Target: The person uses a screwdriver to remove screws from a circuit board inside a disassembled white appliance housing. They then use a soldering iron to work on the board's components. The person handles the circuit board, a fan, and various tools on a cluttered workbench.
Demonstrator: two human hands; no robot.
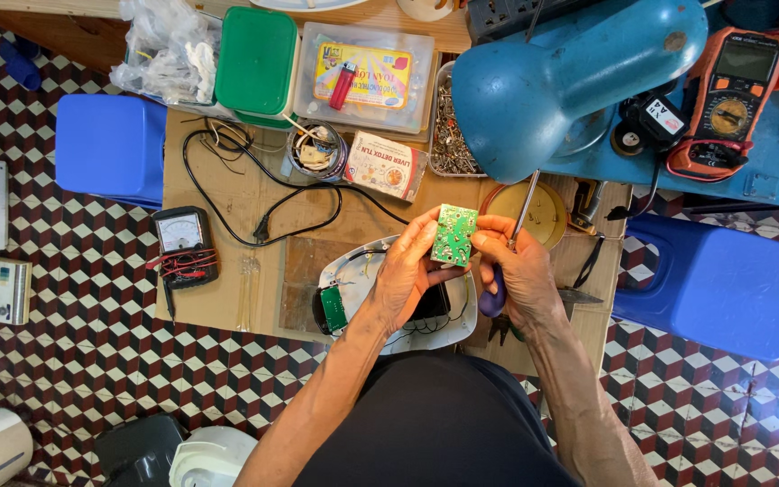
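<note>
Step in hand, as judged: inspection or probing of a small green board point(453, 234), lifted clear of the bench point(227, 271).

Left hand point(407, 271): fingers closed in a pinch on the board's left edge, thumb toward the wearer. Right hand point(520, 271): pinching the board's right edge with the fingertips while gripping a screwdriver point(523, 209), shaft pointing up and away, purple handle low in the palm. Both hands occupied; neither spread.

Board position: held upright between the two hands, above a white housing point(358, 280) lying open on the bench. A second green board point(334, 308) seated at the housing's left side; dark wires visible inside, attachment to the held board impossible to tell.

Surroundings: analog meter point(182, 239) with red leads to the left; black cable point(263, 194) looped across the bench; blue lamp point(570, 77) overhead at right; digital meter point(728, 99) beyond it; tray of screws point(448, 135) and green box point(256, 61) at the far edge; blue stools point(110, 149) either side.

Next move, as judged: steady grip by the left hand alone, freeing the right to bring the screwdriver tip onto the board. Light pressure only; care with any wires trailing to the housing.
</note>
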